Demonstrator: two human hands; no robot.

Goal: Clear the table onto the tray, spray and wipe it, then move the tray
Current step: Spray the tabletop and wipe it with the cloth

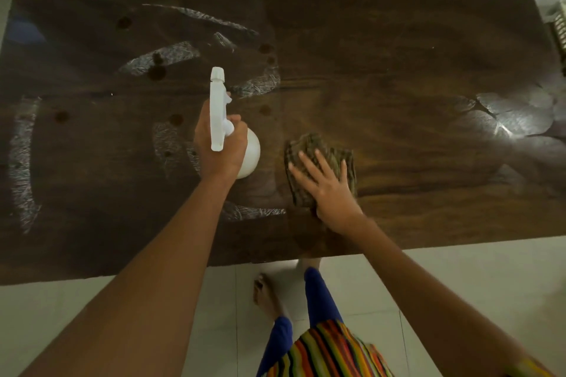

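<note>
From my remote seat I see both bare forearms reaching out from the bottom of the view over a dark brown rectangular wooden table (413, 64). The left arm runs up and slightly to the right, and the left hand (220, 162) sits back-up, its fingers and thumb curled round the neck of a white plastic spray bottle (217, 113). I cannot tell whether a finger lies on the trigger. The bottle is held over the middle of the table, left of centre, and its round body shows just under and to the right of the hand. The long spray head runs near-to-far, with the nozzle pointing away from the person towards the far edge.

The right arm comes in from the lower right, angled up and to the left. The right hand (329, 193) lies palm-down with straight, spread fingers pressing on a folded brown-and-green checked cloth (317, 145). The cloth lies flat on the tabletop near the front edge, just right of the bottle and apart from it.

Whitish wet streaks (162, 58) curve across the left half of the table, and a shiny smeared patch (514, 119) lies near the right end. A white slatted item (561, 27) shows at the right border; I cannot tell what it is.
</note>
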